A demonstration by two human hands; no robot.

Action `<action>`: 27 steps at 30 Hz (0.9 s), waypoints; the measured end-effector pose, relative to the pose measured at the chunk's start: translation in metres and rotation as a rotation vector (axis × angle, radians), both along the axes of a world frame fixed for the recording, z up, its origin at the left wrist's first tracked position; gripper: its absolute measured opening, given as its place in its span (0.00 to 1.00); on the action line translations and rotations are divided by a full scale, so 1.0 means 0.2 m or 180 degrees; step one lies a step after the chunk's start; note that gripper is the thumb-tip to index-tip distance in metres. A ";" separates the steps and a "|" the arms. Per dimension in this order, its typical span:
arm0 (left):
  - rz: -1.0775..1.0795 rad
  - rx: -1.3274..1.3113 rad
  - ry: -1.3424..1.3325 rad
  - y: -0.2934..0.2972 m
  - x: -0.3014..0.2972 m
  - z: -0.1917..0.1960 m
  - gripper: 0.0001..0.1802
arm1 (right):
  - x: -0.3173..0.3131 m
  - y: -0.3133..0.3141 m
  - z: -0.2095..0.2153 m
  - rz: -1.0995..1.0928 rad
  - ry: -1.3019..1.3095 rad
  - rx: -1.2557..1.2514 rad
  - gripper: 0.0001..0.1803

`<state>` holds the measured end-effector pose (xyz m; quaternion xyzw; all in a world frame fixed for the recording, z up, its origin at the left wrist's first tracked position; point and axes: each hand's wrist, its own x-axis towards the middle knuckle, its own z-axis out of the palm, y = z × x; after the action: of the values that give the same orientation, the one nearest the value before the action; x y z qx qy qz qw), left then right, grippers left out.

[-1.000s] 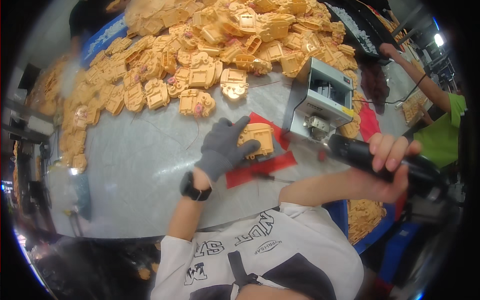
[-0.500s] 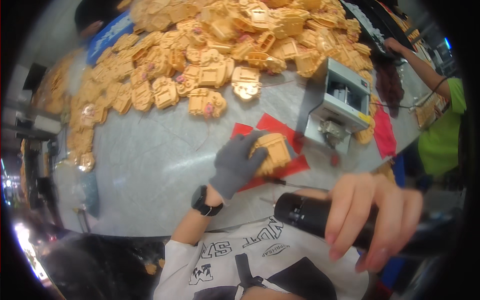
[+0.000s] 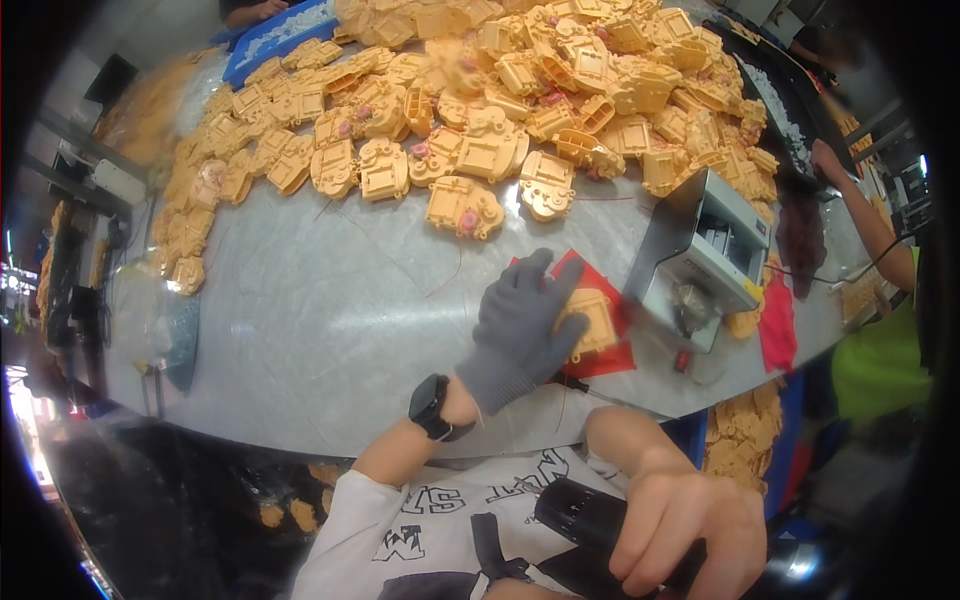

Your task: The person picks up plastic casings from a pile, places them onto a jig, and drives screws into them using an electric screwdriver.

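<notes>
Partly covered yellow casing (image 3: 594, 322), left hand (image 3: 518, 325) over it, grip unclear, right hand (image 3: 695, 525) clasping half-hidden black tool (image 3: 578, 512)

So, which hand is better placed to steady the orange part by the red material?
Probably the left hand: gloved, it is right at the orange part by the red material. The right hand is farther off, in front of the shirt, and holds a black tool.

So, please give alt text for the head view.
A gloved left hand touches a yellow moulded part over a red sheet; the bare right hand grips a black handheld tool. Similar parts lie heaped across the grey table, near a machine.
</notes>
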<state>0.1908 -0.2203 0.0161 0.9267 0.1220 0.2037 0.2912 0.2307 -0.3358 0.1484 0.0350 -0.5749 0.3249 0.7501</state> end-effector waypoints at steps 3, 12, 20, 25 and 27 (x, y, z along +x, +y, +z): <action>0.0077 -0.0015 -0.0641 0.00 -0.01 0.10 0.28 | -0.02 0.04 -0.03 -0.0113 -0.0064 -0.0092 0.08; -0.0262 0.0192 0.0119 -0.09 0.11 -0.14 0.29 | -0.07 0.06 -0.01 0.0040 -0.0009 -0.0104 0.06; -0.0130 0.0668 0.0045 -0.07 0.09 -0.12 0.31 | -0.06 0.08 -0.02 0.0284 -0.0181 -0.0034 0.05; -0.0416 0.0285 0.0246 -0.08 0.08 -0.11 0.32 | 0.03 0.07 -0.01 0.0092 -0.0408 0.0304 0.05; -0.0408 0.0322 0.0176 -0.05 0.06 -0.13 0.33 | 0.07 0.02 -0.03 0.0142 -0.0307 0.0247 0.08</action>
<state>0.2024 -0.2300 -0.0091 0.9514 0.0600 0.1650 0.2530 0.2441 -0.3311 0.1432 0.0611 -0.6216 0.3204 0.7122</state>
